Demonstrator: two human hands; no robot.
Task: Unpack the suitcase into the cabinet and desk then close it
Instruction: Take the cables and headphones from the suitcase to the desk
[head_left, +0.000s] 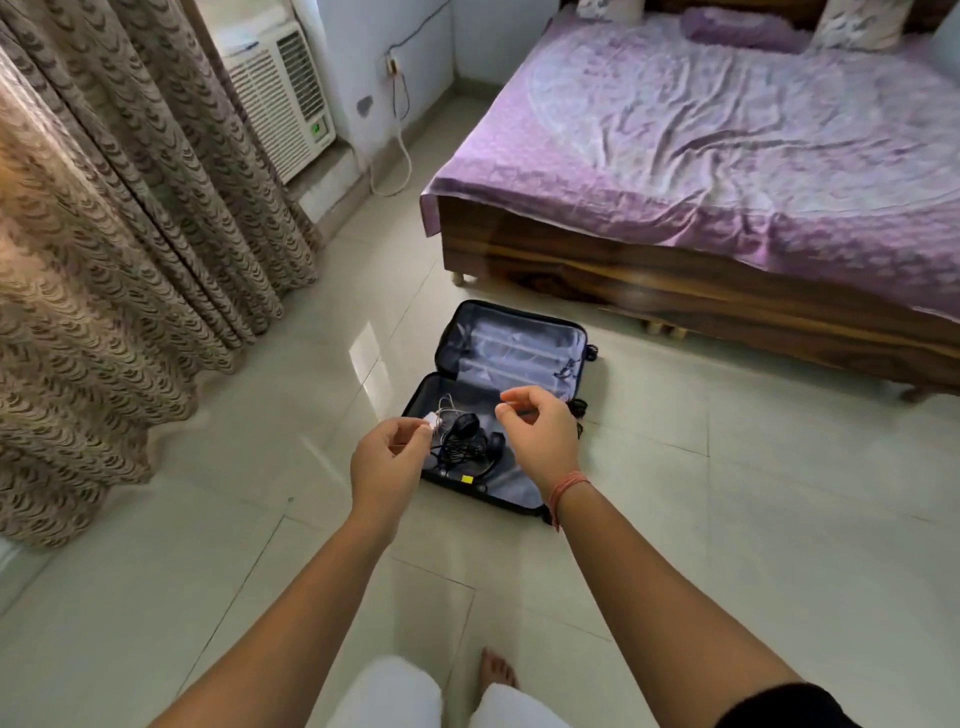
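The suitcase (448, 338) lies open on the floor, its far half empty. Its near half holds a white adapter (432, 419), headphones (464, 427) and a tangled cable (457, 451).

Left hand (387, 457): over the suitcase's left edge, fingers curled, tips meeting beside the adapter. Right hand (540, 436): over the suitcase's middle, thumb and forefinger together. Whether either pinches a wire cannot be determined.

Recommended: gather each lead into a coil before lifting. Lift the items separately so that no cable drags another out.

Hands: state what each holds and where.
Left hand: fingers seem to pinch the small white plug at its near end. Right hand: curled; cannot tell.
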